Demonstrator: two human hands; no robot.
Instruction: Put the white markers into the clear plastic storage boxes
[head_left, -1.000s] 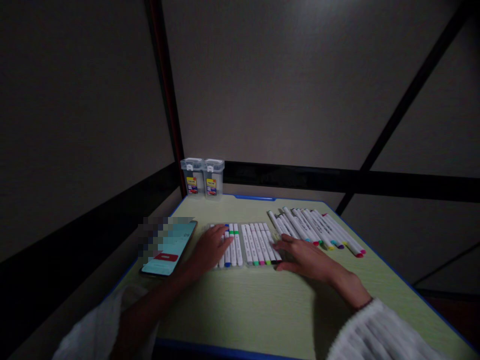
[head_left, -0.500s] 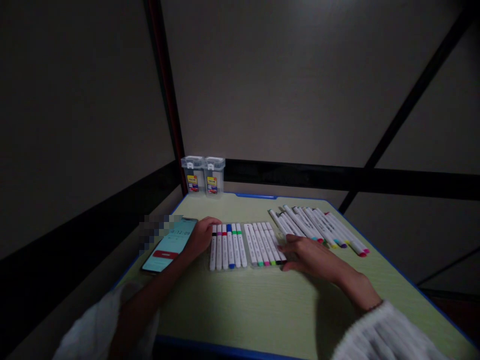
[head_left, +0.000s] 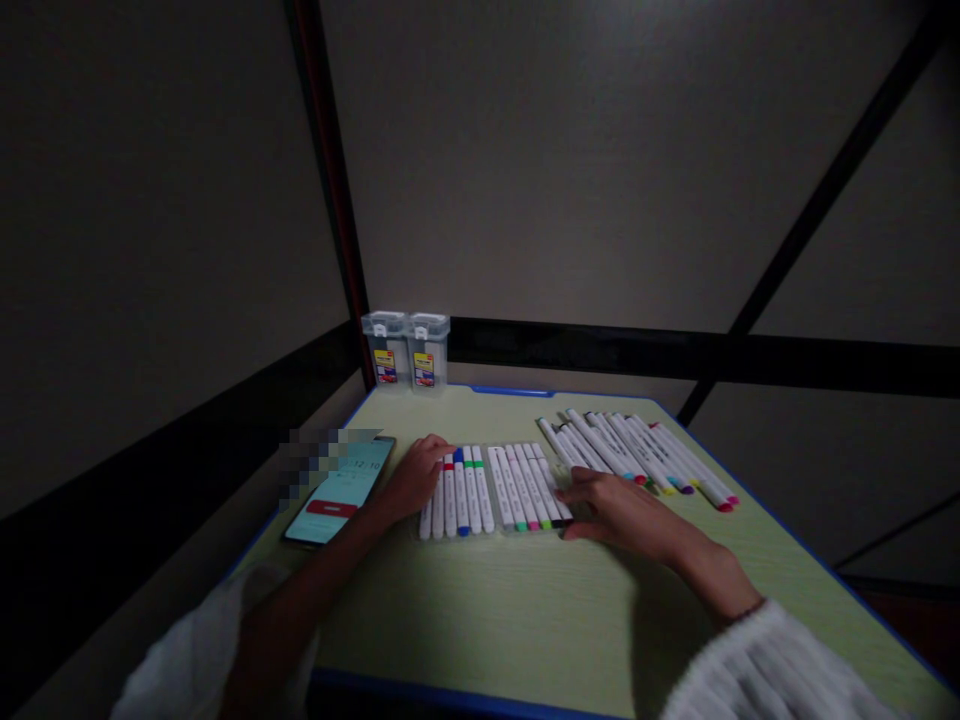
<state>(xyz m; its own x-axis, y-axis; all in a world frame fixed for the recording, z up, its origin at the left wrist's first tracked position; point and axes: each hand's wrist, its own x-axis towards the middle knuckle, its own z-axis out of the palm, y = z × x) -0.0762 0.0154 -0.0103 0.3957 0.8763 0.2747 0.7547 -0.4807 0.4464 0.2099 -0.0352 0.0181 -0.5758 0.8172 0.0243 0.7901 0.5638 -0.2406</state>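
Here the left hand (head_left: 415, 480) and right hand (head_left: 619, 510) rest flat, fingers loose, on the row of markers (head_left: 495, 490), grasping none

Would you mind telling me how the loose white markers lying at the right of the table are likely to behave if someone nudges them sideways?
The loose markers look slim and round-barrelled, so they would probably roll. They lie side by side and touching, so a nudge to one likely shifts its neighbours. The table looks smooth, so little would hold them. They seem rigid and light.
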